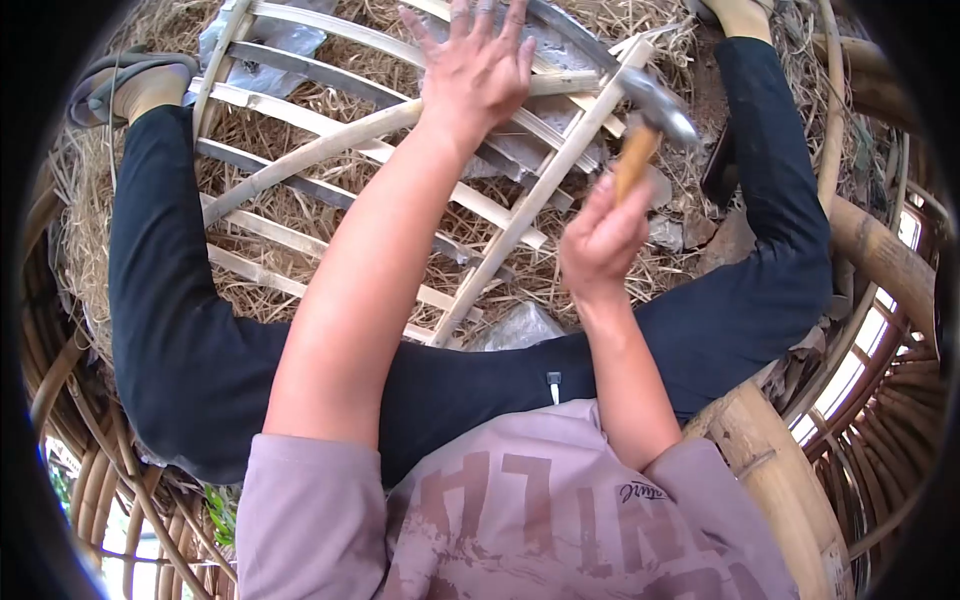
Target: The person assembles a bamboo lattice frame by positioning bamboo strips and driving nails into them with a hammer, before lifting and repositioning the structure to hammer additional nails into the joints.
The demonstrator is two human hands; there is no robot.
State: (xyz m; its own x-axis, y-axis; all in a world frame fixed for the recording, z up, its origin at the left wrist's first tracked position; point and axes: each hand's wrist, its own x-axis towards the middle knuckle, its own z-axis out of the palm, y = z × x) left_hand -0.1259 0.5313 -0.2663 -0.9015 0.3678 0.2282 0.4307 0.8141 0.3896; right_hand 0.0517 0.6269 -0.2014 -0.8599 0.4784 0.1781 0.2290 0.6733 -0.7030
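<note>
A lattice of bamboo slats (281, 233) lies on straw between the person's legs. My left hand (475, 75) is spread flat with its fingers apart, pressing on the slats near the top centre. My right hand (607, 235) is closed round the yellow wooden handle of a hammer (637, 160). The metal hammer head is blurred and appears over the right edge strip (545, 195) of the lattice, near its upper end. Whether the head touches the strip cannot be made out.
The legs in dark trousers (170, 260) spread on both sides of the lattice. Straw (85, 220) and plastic sheeting (518, 328) lie around it. A thick bamboo pole (775, 470) is at the lower right, and curved bamboo poles (880, 250) stand at the right edge.
</note>
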